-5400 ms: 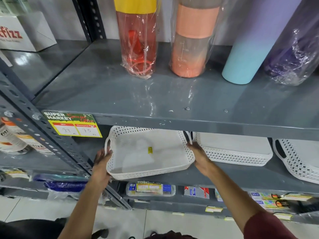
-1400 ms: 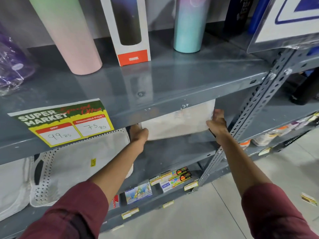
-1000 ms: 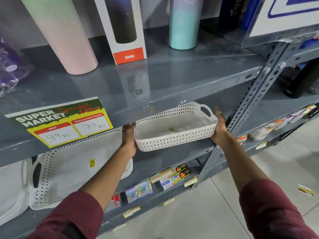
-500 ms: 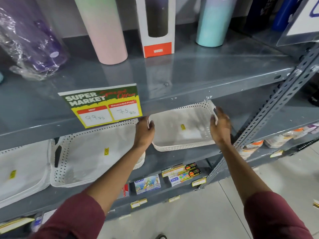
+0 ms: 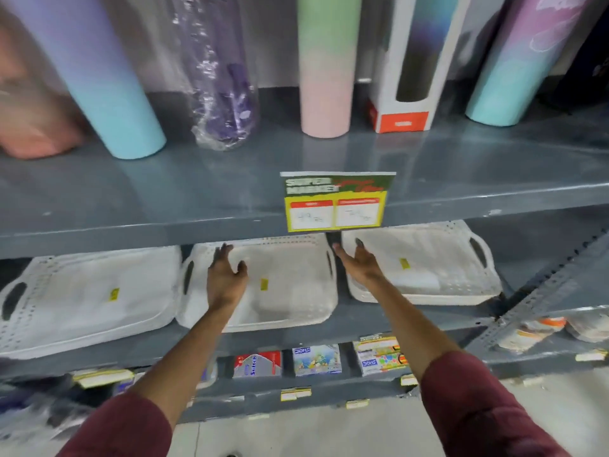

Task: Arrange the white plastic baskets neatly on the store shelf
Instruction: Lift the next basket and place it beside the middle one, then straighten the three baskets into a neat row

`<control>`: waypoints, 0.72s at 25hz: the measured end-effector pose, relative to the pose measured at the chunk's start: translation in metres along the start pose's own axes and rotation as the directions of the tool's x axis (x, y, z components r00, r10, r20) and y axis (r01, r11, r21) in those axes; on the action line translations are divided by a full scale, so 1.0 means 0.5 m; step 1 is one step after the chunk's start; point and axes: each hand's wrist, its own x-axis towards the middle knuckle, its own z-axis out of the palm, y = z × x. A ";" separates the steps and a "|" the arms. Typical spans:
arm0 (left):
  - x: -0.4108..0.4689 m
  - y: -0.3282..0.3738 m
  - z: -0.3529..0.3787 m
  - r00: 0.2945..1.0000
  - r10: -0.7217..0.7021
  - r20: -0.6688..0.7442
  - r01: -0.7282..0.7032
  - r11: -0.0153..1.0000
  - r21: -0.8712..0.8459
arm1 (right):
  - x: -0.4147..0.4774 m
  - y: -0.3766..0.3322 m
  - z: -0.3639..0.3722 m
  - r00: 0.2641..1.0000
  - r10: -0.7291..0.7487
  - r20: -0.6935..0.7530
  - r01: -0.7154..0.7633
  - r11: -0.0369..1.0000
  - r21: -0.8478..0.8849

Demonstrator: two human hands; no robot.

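- Half a second ago both hands gripped the right white perforated plastic basket [image 5: 425, 265]; now it is released, propped on the grey metal shelf [image 5: 412, 316] just right of the yellow-and-green price tag [image 5: 336, 202].
- The left hand [image 5: 225, 275], fingers spread, hovers over the middle white perforated plastic basket [image 5: 290, 288], below-left of the tag.
- The right hand [image 5: 357, 262], spread and empty, sits below the tag, between the middle and right baskets.
- A third white basket [image 5: 89, 298] lies far left of the tag; the middle one looks next for straightening.

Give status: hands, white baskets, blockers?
Left hand open over middle white perforated plastic basket; right hand open, at left edge of right basket. Three baskets in row, left basket included. No blockers.
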 end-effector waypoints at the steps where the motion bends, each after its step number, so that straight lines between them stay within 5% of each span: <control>1: 0.009 -0.043 -0.037 0.997 -0.031 -0.067 0.036 0.996 0.079 | 0.001 -0.007 0.020 1.000 0.022 0.020 -0.022 1.000 0.018; 5: 0.041 -0.170 -0.140 0.971 -0.199 -0.129 0.223 0.952 0.208 | 0.008 -0.003 0.067 0.999 0.033 -0.003 -0.033 0.999 0.028; 9: 0.087 -0.194 -0.169 0.898 -0.403 0.178 0.388 0.914 0.116 | 0.014 -0.004 0.093 0.995 -0.009 -0.096 0.006 0.999 -0.037; 12: 0.097 -0.201 -0.159 0.911 -0.304 0.279 0.280 0.952 0.124 | 0.013 -0.002 0.115 0.992 -0.015 -0.126 0.005 0.997 -0.083; 18: 0.051 -0.233 -0.158 0.972 -0.131 0.193 0.064 0.946 0.319 | -0.007 0.006 0.147 0.966 -0.053 -0.254 -0.011 0.970 -0.245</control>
